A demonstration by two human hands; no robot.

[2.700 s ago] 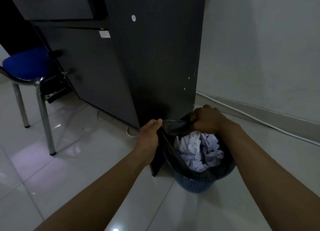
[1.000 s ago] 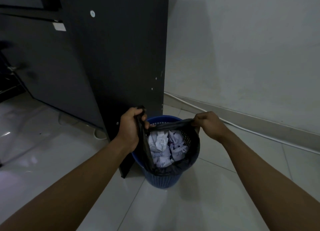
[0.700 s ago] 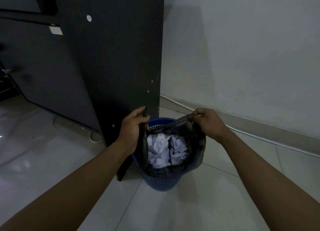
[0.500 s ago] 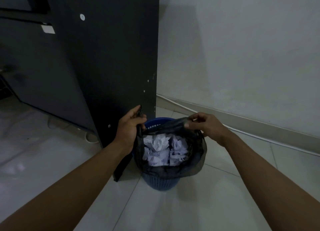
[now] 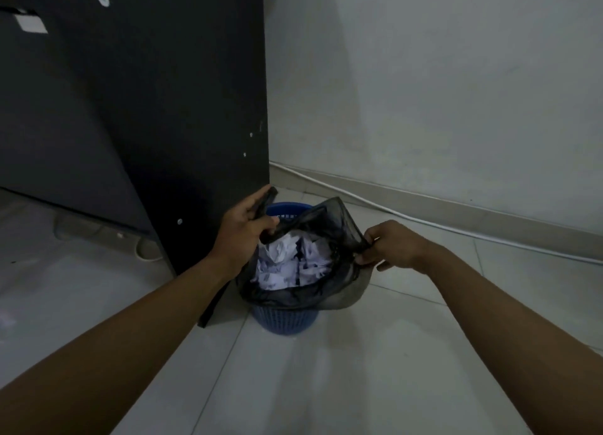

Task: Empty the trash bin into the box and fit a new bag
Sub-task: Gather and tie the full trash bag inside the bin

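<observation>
At frame centre my left hand (image 5: 243,230) grips the black bag (image 5: 339,291) rim, my right hand (image 5: 390,247) pinches the opposite edge above the blue bin (image 5: 285,322) of crumpled paper (image 5: 290,265).

Glossy tiled floor (image 5: 375,353) — thin plastic bag (image 5: 346,291), crumpled paper (image 5: 287,265)

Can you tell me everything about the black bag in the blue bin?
The black bag is thin, crinkly plastic, a little see-through where it is stretched. Its mouth is open, and crumpled white paper fills it. It sits in the blue bin, with its top raised above the rim. The left hand grips its edge on one side and the right hand pinches the other. Its bottom is hidden inside the bin.
</observation>
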